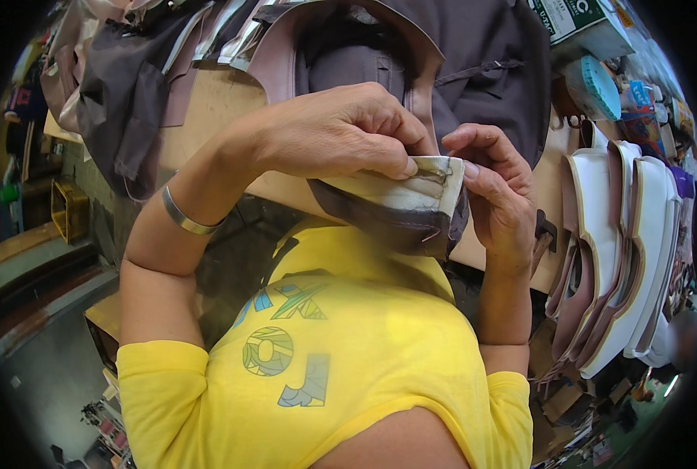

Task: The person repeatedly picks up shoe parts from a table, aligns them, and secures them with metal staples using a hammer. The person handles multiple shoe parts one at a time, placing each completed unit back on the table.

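Note:
In front of my chest I hold the end of an unfinished bag piece point(395, 187), cream on its upper strip with dark brown cloth below. A rough folded seam and loose threads show near its right corner. My left hand point(341, 133) is closed over the upper edge, its thumb pressed on the cream strip and its other fingertips hidden behind. At the right corner, my right hand point(497, 184) pinches the edge with its thumb, the index finger bent above it. Just beyond lies a pink curved panel point(274, 62) with dark cloth point(489, 47) around it.
A wooden table point(208, 109) lies beneath the work. Several white panels with pink linings point(622, 250) are stacked at the right. Behind them stand a tin point(575, 19) and a roll with a turquoise face point(598, 86). More dark cloth point(126, 86) drapes at the left, above a yellow crate point(69, 209).

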Demonstrator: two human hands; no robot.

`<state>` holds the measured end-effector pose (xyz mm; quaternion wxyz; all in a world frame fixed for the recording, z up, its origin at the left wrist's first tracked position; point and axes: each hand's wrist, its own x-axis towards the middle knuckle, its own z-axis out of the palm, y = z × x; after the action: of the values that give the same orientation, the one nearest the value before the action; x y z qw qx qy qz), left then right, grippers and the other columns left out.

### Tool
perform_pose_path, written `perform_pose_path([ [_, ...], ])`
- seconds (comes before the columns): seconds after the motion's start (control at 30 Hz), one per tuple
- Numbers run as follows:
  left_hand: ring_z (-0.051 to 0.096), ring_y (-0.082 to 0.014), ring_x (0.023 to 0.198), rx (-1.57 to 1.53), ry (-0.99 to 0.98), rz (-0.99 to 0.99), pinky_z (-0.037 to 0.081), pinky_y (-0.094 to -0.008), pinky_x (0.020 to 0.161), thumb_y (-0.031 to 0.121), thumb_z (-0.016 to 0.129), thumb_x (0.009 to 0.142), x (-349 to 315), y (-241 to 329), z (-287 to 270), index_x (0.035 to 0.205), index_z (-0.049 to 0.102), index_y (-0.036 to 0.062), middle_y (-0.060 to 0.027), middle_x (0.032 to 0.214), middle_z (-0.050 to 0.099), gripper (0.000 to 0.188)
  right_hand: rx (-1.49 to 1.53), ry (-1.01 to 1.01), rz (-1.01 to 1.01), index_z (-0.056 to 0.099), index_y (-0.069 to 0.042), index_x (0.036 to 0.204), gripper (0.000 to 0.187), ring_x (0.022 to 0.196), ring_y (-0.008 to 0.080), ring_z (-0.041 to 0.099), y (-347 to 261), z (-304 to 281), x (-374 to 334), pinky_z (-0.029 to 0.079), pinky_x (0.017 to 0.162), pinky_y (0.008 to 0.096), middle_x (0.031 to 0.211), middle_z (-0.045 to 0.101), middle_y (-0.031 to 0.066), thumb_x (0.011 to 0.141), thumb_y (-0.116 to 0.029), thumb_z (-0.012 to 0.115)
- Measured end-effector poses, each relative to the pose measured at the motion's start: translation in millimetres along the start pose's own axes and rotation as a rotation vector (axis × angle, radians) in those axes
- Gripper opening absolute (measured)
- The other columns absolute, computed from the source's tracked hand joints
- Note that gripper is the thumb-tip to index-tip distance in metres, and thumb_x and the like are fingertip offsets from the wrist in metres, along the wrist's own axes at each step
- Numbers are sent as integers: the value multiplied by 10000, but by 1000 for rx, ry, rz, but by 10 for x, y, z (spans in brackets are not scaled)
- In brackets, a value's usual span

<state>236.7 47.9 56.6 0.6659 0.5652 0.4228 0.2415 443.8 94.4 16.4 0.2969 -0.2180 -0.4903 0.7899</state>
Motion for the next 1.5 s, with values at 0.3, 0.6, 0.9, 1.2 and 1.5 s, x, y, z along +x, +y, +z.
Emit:
perform_pose_path([
  [0.3,483,-37,654,-61,-69,-45,379,-160,595,150,524,745,83,-72,-43,898,598,-70,-6,717,570,278,99,13,45,534,29,1021,227,799,73,548,119,-11,-10,423,744,186,893,588,57,805,-39,518],
  [0.6,507,-57,670,-155,-33,-81,402,-182,623,133,515,716,95,-126,-41,921,597,-75,-33,741,589,303,130,-21,59,535,30,1018,229,782,73,552,140,-50,25,429,732,189,879,593,57,803,-46,529],
  [0.9,520,-67,755,-161,-8,26,424,-217,699,104,563,781,127,-128,26,974,574,-55,-44,822,606,251,134,6,53,536,22,1010,219,790,78,551,180,-82,27,430,740,199,880,591,58,800,-39,522],
  [1.2,531,-83,732,-62,64,111,428,-220,688,158,628,771,22,-32,126,930,574,-20,-53,807,604,245,-165,47,-144,525,33,1017,232,841,83,533,-18,90,-54,417,765,200,902,568,53,792,44,472],
  [1.5,564,-93,708,18,203,147,446,-222,652,176,747,670,-33,20,226,875,615,-24,-58,781,621,315,-265,7,-227,541,18,998,219,794,77,540,-83,108,-94,426,718,194,849,572,36,792,47,475],
])
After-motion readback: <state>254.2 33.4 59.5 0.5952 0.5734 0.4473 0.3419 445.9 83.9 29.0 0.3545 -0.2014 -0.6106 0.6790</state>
